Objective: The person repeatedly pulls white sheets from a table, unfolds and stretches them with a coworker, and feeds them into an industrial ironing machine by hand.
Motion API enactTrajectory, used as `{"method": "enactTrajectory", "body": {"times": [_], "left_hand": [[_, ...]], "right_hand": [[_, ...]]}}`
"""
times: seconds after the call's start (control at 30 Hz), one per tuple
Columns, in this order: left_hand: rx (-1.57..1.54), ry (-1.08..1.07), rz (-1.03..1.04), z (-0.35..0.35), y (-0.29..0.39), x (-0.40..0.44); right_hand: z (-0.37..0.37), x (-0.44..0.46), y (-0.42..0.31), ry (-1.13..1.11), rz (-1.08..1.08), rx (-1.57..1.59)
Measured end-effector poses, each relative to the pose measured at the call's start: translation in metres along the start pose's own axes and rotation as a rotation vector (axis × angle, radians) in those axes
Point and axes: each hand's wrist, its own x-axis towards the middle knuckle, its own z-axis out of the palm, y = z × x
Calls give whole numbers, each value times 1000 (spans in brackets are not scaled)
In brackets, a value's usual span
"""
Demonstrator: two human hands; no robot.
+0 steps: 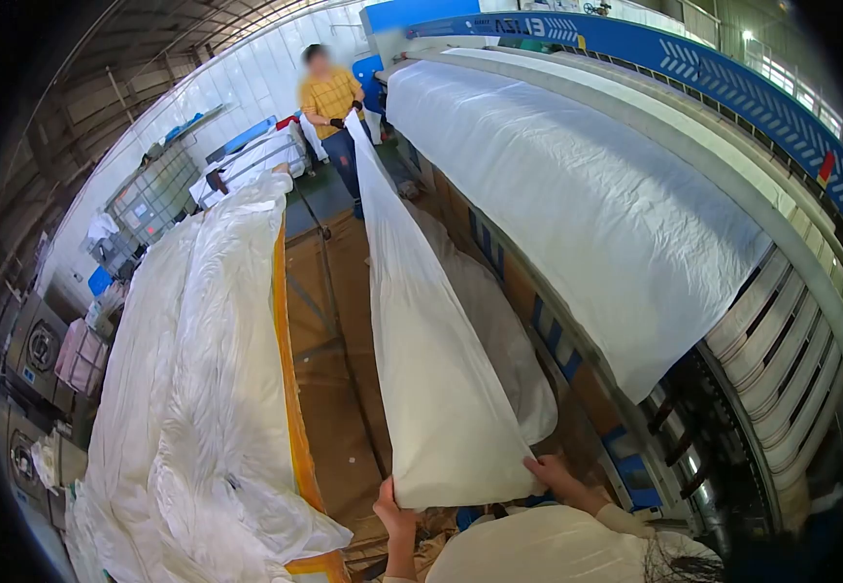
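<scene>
A long white sheet [431,389] stretches away from me, held up at its near end by both my hands. My left hand [394,507] grips its near left corner, and my right hand [553,473] grips the near right corner. At the far end a co-worker [332,102] in a yellow checked shirt and dark gloves holds the sheet gathered together. Part of the cloth hangs in a fold below, on the side toward the machine. Another white sheet [577,194] lies spread over the feed of the large ironing machine on the right.
A pile of white sheets [198,369] covers a long table with an orange edge [295,428] on my left. The ironing machine's blue beam [713,78] and belts [781,360] are on the right. Brown floor covering [320,321] lies between; a wire cage [154,199] and washing machines [41,340] stand farther left.
</scene>
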Motion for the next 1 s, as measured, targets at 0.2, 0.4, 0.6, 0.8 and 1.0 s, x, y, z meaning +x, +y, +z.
{"method": "enactTrajectory", "body": {"times": [0.2,0.4,0.6,0.8,1.0], "left_hand": [[122,-118,-146,22,-65,-28],[384,-282,-296,61,-140,-71],[688,-407,-515,60,-184,-73],[672,-608,-528,94,-187,-63],[419,-602,-93,101,-143,-65]], "right_hand": [[-16,5,-15,32,-7,69],[-18,11,-56,140,-30,156],[20,-23,-134,55,-566,202],[39,-40,-186,-219,-783,136],[55,-55,-217,-349,-858,107]]}}
